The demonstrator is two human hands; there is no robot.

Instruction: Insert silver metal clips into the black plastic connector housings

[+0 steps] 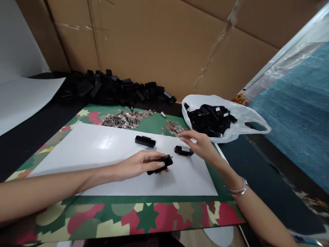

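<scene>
My left hand [144,162] is closed round a black oblong plastic piece [164,164], with a small metal tip showing at its right end. Its thumb lies along the near side of the piece, over a white sheet [102,151]. At the sheet's far right edge, my right hand [196,142] has thumb and forefinger together beside a small pile of metal parts [174,127]. Whatever is between those fingertips is too small to make out. Two similar pieces lie on the sheet: one black piece [145,141] beyond my left hand, another black piece [180,150] below my right hand.
A larger heap of metal parts [125,118] and a silver cone-shaped piece [163,114] lie on the patterned mat [147,219]. Black plastic pieces [123,91] are piled along the cardboard wall [154,44]. A white plastic bag [246,127] at right holds more.
</scene>
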